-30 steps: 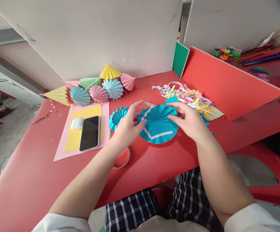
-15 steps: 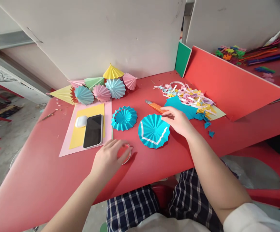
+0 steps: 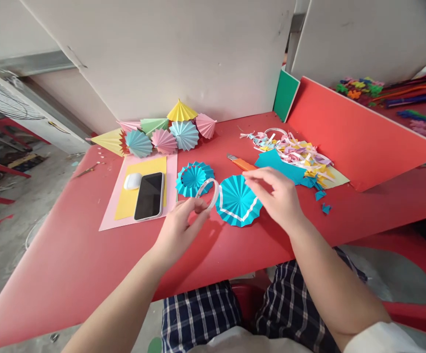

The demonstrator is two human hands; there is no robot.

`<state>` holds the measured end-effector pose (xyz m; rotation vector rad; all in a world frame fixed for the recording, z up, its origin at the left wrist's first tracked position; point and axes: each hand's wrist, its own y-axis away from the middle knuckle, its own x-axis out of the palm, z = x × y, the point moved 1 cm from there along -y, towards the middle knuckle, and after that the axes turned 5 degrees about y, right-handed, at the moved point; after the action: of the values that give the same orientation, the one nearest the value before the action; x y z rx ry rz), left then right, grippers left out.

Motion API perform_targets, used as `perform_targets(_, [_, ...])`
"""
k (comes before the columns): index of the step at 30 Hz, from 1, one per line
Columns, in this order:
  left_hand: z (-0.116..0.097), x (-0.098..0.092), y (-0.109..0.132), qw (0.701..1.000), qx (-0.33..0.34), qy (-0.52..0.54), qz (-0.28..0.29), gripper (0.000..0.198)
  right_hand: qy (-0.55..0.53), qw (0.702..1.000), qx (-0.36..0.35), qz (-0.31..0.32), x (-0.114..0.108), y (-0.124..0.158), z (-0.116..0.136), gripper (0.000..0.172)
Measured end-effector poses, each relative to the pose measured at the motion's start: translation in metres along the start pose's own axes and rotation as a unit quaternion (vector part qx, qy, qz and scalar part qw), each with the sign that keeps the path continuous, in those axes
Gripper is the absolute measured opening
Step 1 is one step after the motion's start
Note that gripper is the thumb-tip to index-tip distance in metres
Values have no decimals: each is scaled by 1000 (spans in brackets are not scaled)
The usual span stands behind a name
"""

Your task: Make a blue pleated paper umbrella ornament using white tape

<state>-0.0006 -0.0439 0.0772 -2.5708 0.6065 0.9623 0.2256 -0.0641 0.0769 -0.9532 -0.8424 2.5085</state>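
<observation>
My left hand (image 3: 181,220) pinches a roll of white double-sided tape (image 3: 214,197), holding it upright above the table. Just right of the roll lies a blue pleated paper disc (image 3: 240,193) with white tape strips in a bent line across its lower half. My right hand (image 3: 276,193) is at the disc's upper right edge, thumb and forefinger drawn together; what is between them, if anything, I cannot make out. Behind the roll sits a second blue pleated paper piece (image 3: 194,177), with a smaller ruffled ring on top. An orange utility knife (image 3: 242,163) lies beyond my right fingertips.
A phone (image 3: 149,196) and a white earbud case (image 3: 132,181) rest on yellow and pink paper sheets at left. Small pleated paper umbrellas (image 3: 164,141) stand against the wall. Paper scraps (image 3: 293,152) and a red board (image 3: 363,132) occupy the right side.
My left hand has picked the tape roll up off the table and brought it up beside the blue disc. My right hand stays by the disc's edge. The view has shifted slightly.
</observation>
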Motion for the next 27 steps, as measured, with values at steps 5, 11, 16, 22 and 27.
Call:
perform_targets(5, [1, 26, -11, 996, 29, 73, -44, 14, 14, 994, -103, 43, 17, 9, 20, 29])
perform_targets(11, [8, 34, -2, 990, 76, 104, -57, 8, 2, 994, -104, 42, 27, 12, 16, 32])
perform_targets(16, [12, 31, -1, 984, 149, 57, -84, 4, -17, 996, -85, 37, 28, 13, 22, 32])
perform_targets(22, [15, 33, -1, 972, 216, 51, -71, 21, -8, 997, -81, 10, 28, 14, 26, 33])
perform_targets(27, [16, 36, -1, 968, 239, 50, -64, 35, -5, 996, -86, -5, 25, 12, 25, 27])
